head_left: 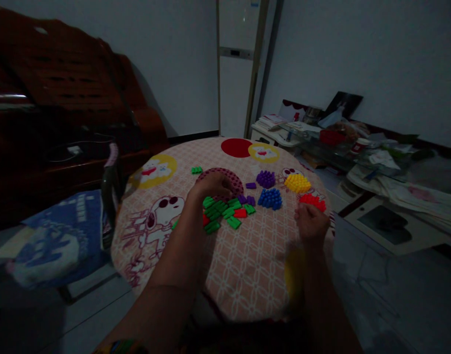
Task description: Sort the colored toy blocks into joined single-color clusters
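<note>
Left hand (pixel 217 185): hanging mid-frame beside green blocks (pixel 215 209); grip, cannot tell.
Right hand (pixel 312 222): showing curled fingers, right of centre, near red blocks (pixel 314 200); pinch, cannot tell.

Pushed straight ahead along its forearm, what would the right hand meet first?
Most likely the red pieces just beyond the right hand, though its height above the tablecloth is unclear, so it might pass over them.
</note>
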A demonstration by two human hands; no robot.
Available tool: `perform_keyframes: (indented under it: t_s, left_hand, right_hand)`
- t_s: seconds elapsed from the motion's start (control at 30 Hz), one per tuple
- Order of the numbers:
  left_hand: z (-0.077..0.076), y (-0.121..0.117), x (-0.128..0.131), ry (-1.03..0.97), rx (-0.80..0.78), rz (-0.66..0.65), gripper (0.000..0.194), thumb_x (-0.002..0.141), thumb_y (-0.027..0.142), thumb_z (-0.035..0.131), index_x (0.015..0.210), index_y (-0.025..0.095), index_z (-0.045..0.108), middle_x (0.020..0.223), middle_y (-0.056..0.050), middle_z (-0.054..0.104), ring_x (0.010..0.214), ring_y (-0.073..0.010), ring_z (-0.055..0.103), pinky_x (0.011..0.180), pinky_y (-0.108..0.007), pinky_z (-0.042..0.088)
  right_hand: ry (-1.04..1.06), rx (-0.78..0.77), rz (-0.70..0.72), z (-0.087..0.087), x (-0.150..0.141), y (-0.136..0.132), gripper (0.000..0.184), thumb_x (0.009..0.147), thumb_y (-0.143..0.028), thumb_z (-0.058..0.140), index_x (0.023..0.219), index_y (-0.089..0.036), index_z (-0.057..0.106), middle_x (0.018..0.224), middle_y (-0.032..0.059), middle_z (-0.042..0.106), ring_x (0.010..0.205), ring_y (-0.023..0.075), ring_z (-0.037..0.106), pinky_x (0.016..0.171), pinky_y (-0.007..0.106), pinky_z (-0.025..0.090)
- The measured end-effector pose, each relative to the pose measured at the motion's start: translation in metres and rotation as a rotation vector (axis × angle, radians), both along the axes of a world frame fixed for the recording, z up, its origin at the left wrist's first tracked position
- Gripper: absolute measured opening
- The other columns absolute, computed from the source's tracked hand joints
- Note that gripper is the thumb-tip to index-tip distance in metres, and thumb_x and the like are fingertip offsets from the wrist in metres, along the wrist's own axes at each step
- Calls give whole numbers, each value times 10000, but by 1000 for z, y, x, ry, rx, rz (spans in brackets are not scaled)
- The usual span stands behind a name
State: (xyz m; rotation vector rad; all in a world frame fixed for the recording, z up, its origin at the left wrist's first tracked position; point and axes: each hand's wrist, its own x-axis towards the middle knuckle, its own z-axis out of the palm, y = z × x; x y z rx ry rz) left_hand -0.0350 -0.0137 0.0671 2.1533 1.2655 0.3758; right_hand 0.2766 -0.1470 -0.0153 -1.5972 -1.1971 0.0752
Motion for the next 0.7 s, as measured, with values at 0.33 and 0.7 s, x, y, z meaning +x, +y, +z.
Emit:
perform_keyframes:
  t_s: [0.33,0.7]
  left_hand:
    - [-14,-33,79,431,119,-101,208,421,162,841,495,181,648,573,-79,652,724,-275,665,632,-295,451]
    - [-12,-39,99,-436,-170,-237,174,683,281,651,796,149,653,609,20,639,538,-111,568,518,-206,411]
  right_hand:
    - [116,-108,259,-1,-35,-5,352,877,-473,554,791,-158,688,633,12,637,539,141,580,501,242,434]
    - [573,-189,513,11,-57,-9,456,705,-528,749,961,-154,706,778,55,730,668,192,696,522,267,552]
